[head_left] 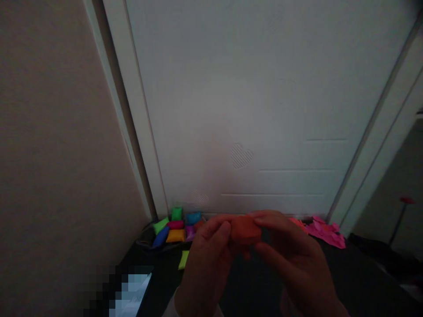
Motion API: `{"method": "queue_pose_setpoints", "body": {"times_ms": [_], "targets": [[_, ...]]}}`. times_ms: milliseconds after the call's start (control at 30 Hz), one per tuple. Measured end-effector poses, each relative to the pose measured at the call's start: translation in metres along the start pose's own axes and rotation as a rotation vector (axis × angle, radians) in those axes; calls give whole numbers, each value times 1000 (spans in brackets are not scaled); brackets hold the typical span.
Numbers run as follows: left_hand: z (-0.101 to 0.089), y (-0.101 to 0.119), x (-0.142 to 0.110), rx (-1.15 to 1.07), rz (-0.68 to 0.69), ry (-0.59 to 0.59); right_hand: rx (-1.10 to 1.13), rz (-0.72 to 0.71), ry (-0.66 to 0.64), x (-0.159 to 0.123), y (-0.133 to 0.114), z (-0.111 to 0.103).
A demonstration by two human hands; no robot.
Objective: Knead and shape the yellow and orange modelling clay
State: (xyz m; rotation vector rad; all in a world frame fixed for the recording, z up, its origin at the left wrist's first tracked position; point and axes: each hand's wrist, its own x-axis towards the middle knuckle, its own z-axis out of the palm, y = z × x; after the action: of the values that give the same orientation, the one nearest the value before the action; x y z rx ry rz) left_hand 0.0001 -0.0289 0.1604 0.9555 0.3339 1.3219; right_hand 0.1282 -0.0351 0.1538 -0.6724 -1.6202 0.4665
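Between my two hands, above the dark surface, is a rounded orange lump (245,230) that looks like modelling clay. A small orange bit sticks out below it. My left hand (211,251) pinches the lump from the left, its thumb lying along the near side. From the right, the fingertips and thumb of my right hand (291,255) close on its edge. Behind my left hand lie several small coloured packets, among them a yellow-orange packet (175,236), a blue packet (161,237) and a green packet (176,214). A lime packet (183,259) lies nearer, partly hidden by my left hand.
A white door (264,110) with embossed hearts and lines rises close behind the dark surface (251,290). Crumpled pink sheets (327,232) lie at the right. A wall (66,132) bounds the left side, and a pale, partly pixelated sheet or screen (134,295) is at the lower left.
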Motion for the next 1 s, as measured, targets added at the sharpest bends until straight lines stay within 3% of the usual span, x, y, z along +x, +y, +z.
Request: {"method": "queue_pose_setpoints", "body": {"times_ms": [233, 500, 733, 867, 1000], "targets": [[-3, 7, -10, 105, 13, 2, 71, 67, -4, -5, -9, 2], [2, 9, -17, 75, -54, -40, -18, 77, -3, -9, -19, 6], [-3, 7, -16, 418, 120, 17, -98, 163, -48, -13, -17, 1], [-3, 8, -21, 620, 222, 29, -113, 160, -101, -13, -17, -2], [0, 9, -25, 759, 336, 114, -134, 137, -156, -11, -21, -4]]}}
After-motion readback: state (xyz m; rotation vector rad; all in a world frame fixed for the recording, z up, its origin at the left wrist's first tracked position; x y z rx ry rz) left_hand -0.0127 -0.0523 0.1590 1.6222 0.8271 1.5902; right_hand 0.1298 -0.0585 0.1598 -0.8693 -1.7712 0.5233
